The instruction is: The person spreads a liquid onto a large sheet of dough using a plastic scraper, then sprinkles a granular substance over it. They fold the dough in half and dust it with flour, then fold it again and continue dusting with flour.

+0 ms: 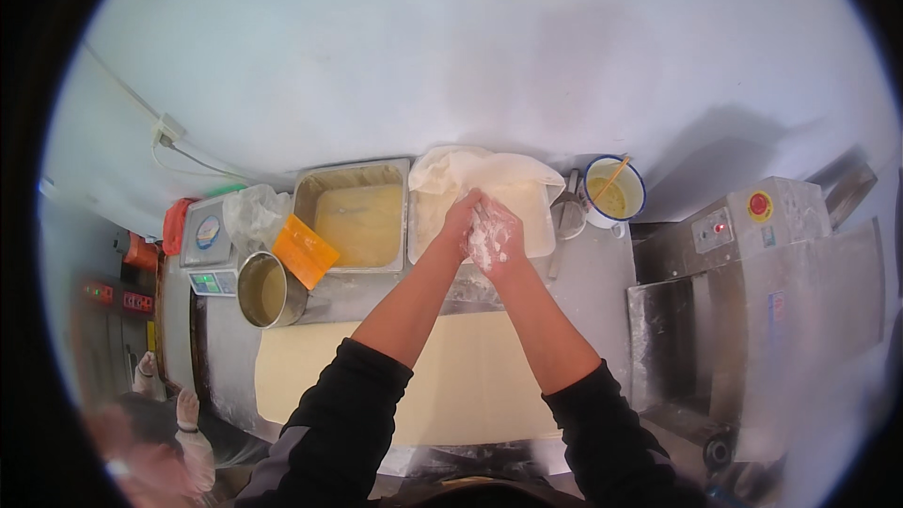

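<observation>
The person holds both hands together, the left hand (457, 218) against the right hand (506, 233), whose palm lies open and dusted with white flour (487, 243); how far the left hand's fingers are curled cannot be told. Directly beneath the hands is a white tray (540, 237), with a pale cloth (480, 166) bunched along its far side. A broad sheet of dough (470, 372) lies on the desk (599, 296), nearer the body than the hands and under the forearms. To the left of the hands stand a metal pan (353, 175) of yellowish contents, an orange scraper (306, 251) and a round metal pot (294, 301); to their right, a blue-rimmed enamel mug (599, 214) with a stick leaning in it
</observation>
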A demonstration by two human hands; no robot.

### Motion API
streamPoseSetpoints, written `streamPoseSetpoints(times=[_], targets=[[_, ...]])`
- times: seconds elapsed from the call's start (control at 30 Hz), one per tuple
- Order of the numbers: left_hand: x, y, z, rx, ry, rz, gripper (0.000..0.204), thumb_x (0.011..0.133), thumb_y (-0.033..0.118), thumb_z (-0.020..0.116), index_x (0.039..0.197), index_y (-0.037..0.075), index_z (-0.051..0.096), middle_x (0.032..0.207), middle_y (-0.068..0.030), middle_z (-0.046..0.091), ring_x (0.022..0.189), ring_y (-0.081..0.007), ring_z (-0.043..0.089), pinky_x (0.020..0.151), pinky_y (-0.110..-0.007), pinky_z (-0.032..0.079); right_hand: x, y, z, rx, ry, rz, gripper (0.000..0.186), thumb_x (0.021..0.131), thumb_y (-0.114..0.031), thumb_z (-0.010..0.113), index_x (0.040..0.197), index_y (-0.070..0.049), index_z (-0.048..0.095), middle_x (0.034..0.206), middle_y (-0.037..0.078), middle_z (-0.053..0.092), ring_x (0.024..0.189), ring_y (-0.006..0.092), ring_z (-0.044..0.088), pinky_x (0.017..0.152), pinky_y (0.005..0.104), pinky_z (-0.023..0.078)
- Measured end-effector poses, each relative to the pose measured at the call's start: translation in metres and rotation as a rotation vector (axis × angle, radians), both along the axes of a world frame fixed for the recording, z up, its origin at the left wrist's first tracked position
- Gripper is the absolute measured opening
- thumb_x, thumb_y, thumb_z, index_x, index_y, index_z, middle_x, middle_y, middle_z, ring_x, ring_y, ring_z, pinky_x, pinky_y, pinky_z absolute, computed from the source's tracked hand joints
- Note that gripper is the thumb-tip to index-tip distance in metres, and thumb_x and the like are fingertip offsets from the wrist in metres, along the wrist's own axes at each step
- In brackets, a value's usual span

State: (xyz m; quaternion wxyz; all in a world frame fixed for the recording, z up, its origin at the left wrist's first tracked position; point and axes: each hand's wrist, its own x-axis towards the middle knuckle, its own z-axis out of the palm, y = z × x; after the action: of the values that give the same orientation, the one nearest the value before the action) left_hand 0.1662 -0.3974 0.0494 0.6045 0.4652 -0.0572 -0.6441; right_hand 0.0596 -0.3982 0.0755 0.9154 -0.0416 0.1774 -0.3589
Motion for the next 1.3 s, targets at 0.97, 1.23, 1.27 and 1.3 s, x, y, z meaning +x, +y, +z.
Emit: streamPoseSetpoints(times=[0.97,1.23,1.27,1.3], targets=[[-0.009,0.034,0.079,0.017,0.621,0.312,0.096,0.106,0.074,0.038,0.166,-0.001,0.032,0.168,-0.0211,0.040,0.152,-0.0413,0.042,0.128,-0.055,0.029,-0.028,-0.036,-0.006,-1.588,1.373,0.367,0.050,0.112,-0.033,0.045,0.155,-0.011,0.054,0.164,0.021,0.048,0.153,0.0432,0.041,0.126,0.0499,0.035],[-0.018,0.046,0.115,-0.196,-0.241,0.324,0.092,0.105,0.067,0.050,0.169,0.005,0.032,0.169,-0.0167,0.037,0.154,-0.0369,0.037,0.128,-0.055,0.028,-0.075,-0.074,-0.010,-1.134,1.218,-0.040,0.050,0.113,-0.045,0.048,0.146,-0.010,0.061,0.147,0.016,0.063,0.130,0.0247,0.063,0.108,0.0426,0.052],[-0.023,0.043,0.121,-0.234,-0.389,0.314,0.090,0.106,0.066,0.050,0.170,0.005,0.032,0.170,-0.0159,0.036,0.156,-0.0359,0.035,0.128,-0.054,0.028,-0.078,-0.074,-0.001,-0.667,0.964,-0.088,0.051,0.113,-0.049,0.048,0.145,-0.011,0.062,0.145,0.014,0.064,0.128,0.0225,0.064,0.107,0.0409,0.053],[-0.028,0.038,0.127,-0.273,-0.540,0.305,0.088,0.106,0.064,0.051,0.170,0.006,0.031,0.172,-0.0151,0.035,0.157,-0.0350,0.034,0.129,-0.052,0.027,-0.075,-0.070,0.009,-0.531,0.729,-0.115,0.057,0.112,-0.055,0.048,0.146,-0.012,0.061,0.143,0.011,0.065,0.127,0.0217,0.063,0.104,0.0399,0.053]])
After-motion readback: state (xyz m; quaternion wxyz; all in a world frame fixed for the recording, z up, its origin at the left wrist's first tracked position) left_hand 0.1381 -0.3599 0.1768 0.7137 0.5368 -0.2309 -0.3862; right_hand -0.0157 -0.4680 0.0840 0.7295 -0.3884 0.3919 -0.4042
